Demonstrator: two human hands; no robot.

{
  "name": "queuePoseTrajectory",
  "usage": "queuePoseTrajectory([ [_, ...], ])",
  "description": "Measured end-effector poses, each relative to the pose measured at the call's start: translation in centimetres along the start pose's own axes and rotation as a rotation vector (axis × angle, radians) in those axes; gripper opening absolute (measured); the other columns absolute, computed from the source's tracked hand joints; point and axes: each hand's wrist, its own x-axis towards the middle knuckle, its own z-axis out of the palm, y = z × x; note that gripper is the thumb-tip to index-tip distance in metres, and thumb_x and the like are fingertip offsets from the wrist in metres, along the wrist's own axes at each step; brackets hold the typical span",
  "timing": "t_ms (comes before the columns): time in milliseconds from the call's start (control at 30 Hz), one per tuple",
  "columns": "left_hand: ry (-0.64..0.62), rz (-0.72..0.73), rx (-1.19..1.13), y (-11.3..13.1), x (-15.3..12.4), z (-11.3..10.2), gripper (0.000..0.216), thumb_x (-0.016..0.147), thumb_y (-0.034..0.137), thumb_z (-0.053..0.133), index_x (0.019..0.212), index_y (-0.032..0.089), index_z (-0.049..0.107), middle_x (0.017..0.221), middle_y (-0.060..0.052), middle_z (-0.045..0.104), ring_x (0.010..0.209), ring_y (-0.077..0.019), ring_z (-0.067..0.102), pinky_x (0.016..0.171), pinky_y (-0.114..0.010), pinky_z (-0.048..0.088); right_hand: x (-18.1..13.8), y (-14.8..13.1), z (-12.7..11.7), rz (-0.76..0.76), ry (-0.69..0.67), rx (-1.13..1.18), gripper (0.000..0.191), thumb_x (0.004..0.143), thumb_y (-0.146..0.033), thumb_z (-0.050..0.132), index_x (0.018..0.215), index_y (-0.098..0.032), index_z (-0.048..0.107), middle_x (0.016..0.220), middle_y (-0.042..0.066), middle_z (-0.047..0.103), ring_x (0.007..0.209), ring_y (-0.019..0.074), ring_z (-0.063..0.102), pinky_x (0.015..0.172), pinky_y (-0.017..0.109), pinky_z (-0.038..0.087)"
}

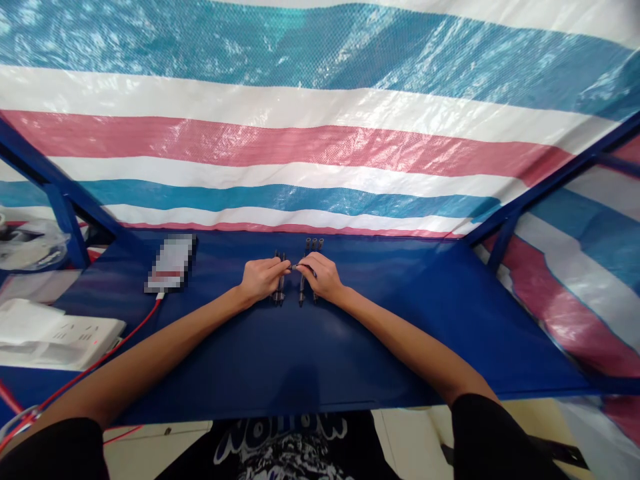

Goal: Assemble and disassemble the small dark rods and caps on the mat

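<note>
On the tabletop (240, 373), rods (301, 292) lie by my fingers (277, 269), three small tubes (315, 244) behind them, a phone (173, 263) left, a power strip (107, 328) farther left.

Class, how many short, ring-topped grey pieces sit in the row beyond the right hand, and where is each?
3, side by side on the blue table: left piece, middle piece, right piece. The right hand may hide more.

A small piece (295, 267) is held over the tabletop (380, 340); slim dark rods (302, 291) lie in two groups, aimed at its near edge; three short cylinders (315, 243) sit near its far edge.
</note>
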Motion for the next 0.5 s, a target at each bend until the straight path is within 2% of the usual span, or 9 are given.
queuePoseTrajectory([
  [300,-0.092,-0.071,-0.075,-0.21,-0.15,0.23,0.033,0.095,0.034,0.043,0.089,0.019,0.071,0.063,-0.001,0.065,0.053,-0.0095,0.056,0.049,-0.022,0.033,-0.09,0.06,0.19,0.006,-0.002,-0.057,0.022,0.096,-0.027,0.046,0.084,-0.016,0.061,0.08,0.008,0.064,0.077,0.0166,0.058,0.074,0.029,0.05],
  [500,-0.167,-0.127,-0.205,-0.64,-0.36,0.54,0.035,0.096,0.036,0.042,0.089,0.018,0.072,0.072,-0.002,0.07,0.058,-0.0102,0.061,0.054,-0.02,0.04,-0.2,0.01,0.11,-0.042,-0.033,-0.124,0.023,0.096,-0.026,0.046,0.084,-0.016,0.062,0.079,0.008,0.065,0.076,0.0172,0.057,0.073,0.03,0.049],
])
